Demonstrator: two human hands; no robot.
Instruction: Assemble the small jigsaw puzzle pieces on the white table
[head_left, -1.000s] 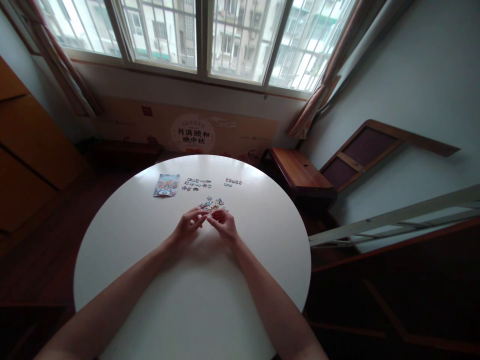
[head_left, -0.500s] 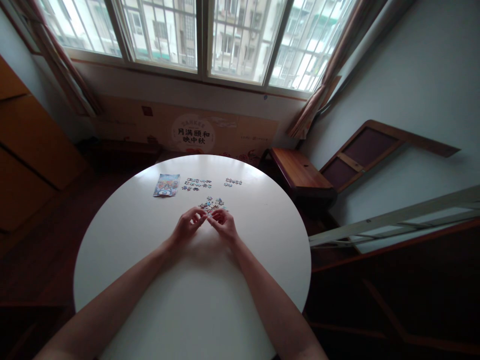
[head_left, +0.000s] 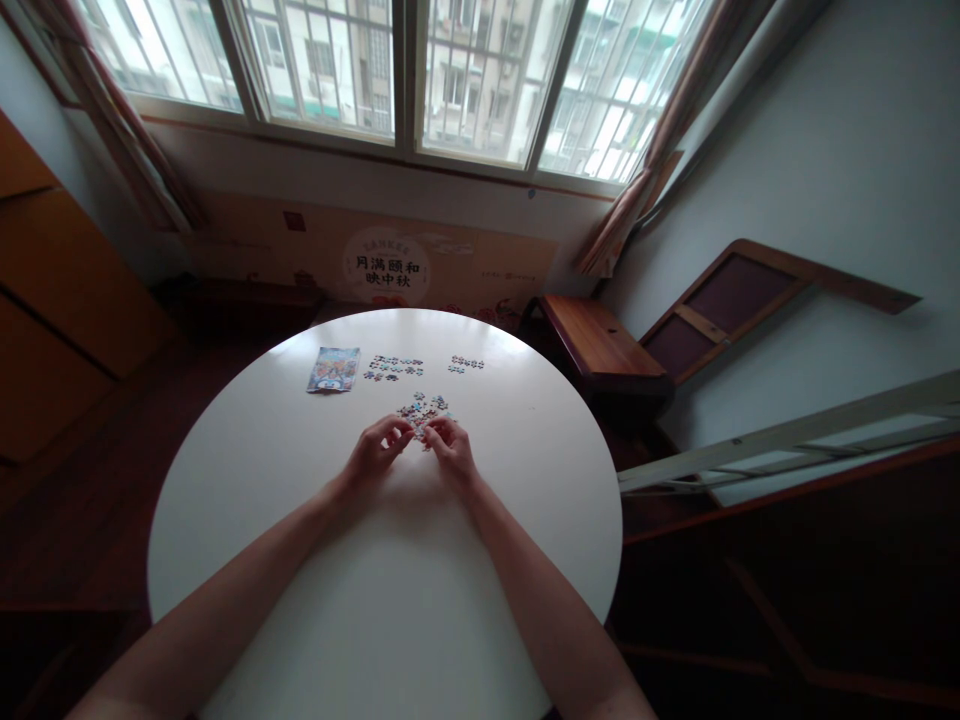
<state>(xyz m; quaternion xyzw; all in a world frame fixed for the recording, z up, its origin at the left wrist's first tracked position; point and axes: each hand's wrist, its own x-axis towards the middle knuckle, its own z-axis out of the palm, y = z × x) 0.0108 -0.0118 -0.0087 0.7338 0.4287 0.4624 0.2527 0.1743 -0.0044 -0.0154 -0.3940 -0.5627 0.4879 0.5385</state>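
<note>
A loose pile of small jigsaw puzzle pieces (head_left: 424, 407) lies on the white round table (head_left: 375, 590). At the pile's near left edge, my left hand (head_left: 379, 445) is closed, thumb and forefinger pinched; what is between them is too small to make out. My right hand (head_left: 451, 448) pinches at the near right side, a small jigsaw piece at its fingertips. A narrow gap with some pieces in it separates the two hands. Beyond the pile, more jigsaw pieces are laid out in rows (head_left: 395, 368), with a smaller group (head_left: 466, 364) to the right.
A colourful printed picture sheet (head_left: 334, 370) lies at the table's far left. Past the table's right edge stands a wooden bench (head_left: 600, 340). A banner with Chinese lettering (head_left: 262, 240) covers the wall under the barred window (head_left: 480, 80).
My fingertips have drawn slightly apart, the right hand shifting a little to the right. Pieces between the hands now show more. The laid-out rows and the sheet stay where they were.
</note>
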